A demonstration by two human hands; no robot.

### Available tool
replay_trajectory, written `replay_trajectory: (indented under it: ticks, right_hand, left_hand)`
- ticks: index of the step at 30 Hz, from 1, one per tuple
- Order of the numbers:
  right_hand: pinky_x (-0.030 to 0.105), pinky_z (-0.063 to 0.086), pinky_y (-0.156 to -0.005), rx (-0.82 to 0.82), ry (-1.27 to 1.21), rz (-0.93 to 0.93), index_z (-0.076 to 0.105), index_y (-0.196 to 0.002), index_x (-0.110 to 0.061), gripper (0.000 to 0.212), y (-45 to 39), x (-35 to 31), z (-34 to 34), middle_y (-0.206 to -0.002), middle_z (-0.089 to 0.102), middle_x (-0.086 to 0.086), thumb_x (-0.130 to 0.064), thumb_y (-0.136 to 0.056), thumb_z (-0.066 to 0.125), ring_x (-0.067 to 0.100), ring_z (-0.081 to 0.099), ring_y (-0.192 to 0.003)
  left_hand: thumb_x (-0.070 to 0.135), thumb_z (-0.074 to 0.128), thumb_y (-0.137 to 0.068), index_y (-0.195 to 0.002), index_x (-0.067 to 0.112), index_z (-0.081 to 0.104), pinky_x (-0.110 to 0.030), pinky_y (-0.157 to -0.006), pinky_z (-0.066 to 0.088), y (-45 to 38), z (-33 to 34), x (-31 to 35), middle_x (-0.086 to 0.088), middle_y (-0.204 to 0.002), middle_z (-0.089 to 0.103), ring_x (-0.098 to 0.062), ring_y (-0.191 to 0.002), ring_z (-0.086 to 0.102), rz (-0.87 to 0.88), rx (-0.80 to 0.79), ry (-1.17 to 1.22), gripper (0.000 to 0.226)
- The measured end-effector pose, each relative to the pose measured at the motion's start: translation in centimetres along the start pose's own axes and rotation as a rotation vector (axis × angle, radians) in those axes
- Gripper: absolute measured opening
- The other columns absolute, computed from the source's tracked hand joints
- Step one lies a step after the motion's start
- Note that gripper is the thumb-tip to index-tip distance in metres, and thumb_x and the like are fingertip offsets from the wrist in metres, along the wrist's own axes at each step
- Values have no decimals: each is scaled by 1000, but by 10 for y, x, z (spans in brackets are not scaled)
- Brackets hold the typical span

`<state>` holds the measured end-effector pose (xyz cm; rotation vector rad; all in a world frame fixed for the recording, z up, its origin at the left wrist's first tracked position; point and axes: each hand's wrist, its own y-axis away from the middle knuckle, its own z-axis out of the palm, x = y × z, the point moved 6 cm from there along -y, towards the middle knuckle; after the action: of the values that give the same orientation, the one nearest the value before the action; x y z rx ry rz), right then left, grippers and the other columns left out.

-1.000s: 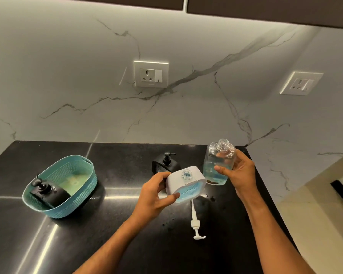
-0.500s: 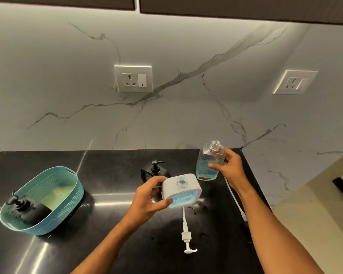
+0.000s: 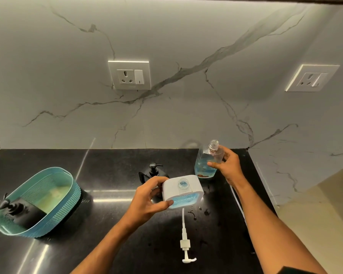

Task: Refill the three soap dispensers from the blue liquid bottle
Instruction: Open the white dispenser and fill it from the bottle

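My left hand (image 3: pixel 147 200) grips a white soap dispenser (image 3: pixel 181 191) with a blue mesh front; its neck is open and points up. My right hand (image 3: pixel 227 165) holds the clear bottle of blue liquid (image 3: pixel 207 161), uncapped and upright, its base at the black counter behind the white dispenser. A white pump head with its tube (image 3: pixel 185 240) lies on the counter in front of the dispenser. A black pump dispenser (image 3: pixel 152 172) stands behind my left hand. Another black dispenser (image 3: pixel 18 214) lies in the teal basket (image 3: pixel 65 196).
The black counter (image 3: pixel 111 224) ends at a marble wall behind and an edge on the right. Dark drops (image 3: pixel 194 214) dot the counter near the pump tube. A thin white tube (image 3: pixel 239 204) lies under my right forearm. Two wall sockets (image 3: pixel 130 75) sit above.
The bottle of blue liquid has moved down and away from the white dispenser to the counter. The white dispenser stays in my left hand. The camera has shifted, so everything sits lower in view.
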<state>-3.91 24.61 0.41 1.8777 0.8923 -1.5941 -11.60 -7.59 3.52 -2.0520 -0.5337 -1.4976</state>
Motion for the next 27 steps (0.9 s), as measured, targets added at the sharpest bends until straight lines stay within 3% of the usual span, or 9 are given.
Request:
replay_trajectory:
  ticks: [14,17,19,22,24,27]
  right_hand:
    - [35,55,-102,-96,-27,50,54,-146,-19,87,2,6,0,-137,65,-4,3,-69,89,19,58,-132]
    - [34,47,-110,14,69,9,47,-151,-19,92,17,-1,-11,-148,55,-3,-7,-72,92,12,51,-137]
    - [26,52,-100,198,99,-67,55,-144,-26,75,36,-8,-23,-141,59,-8,-16,-78,89,6,55,-130]
    - [18,57,-82,431,53,-194,69,-118,-34,37,75,-15,-31,-110,71,-11,-21,-86,81,9,68,-103]
    - [17,58,-77,463,60,-204,72,-104,-38,25,100,-12,-26,-98,73,-10,-20,-88,79,10,71,-90]
    - [17,57,-68,369,130,-122,73,-92,-40,26,132,7,-2,-89,75,-10,-15,-87,79,10,71,-79]
  left_hand:
    - [26,80,-87,-130,16,60,-36,-94,61,0,-1,1,7,-132,66,-23,-128,62,18,-34,5,48]
    - [25,80,-88,-130,18,60,-35,-94,61,3,-4,4,8,-132,66,-22,-129,62,31,-31,11,47]
    - [24,80,-89,-131,19,60,-35,-96,61,6,-5,6,8,-132,66,-22,-130,61,41,-30,16,47]
    - [21,79,-89,-132,19,60,-35,-97,60,11,-8,10,7,-132,65,-23,-130,61,55,-23,21,47]
    - [22,79,-89,-131,21,60,-35,-96,61,14,-11,14,8,-132,65,-23,-130,61,57,-16,24,47]
    - [28,77,-89,-131,23,58,-32,-95,61,22,-12,21,11,-133,63,-19,-131,60,59,-19,23,47]
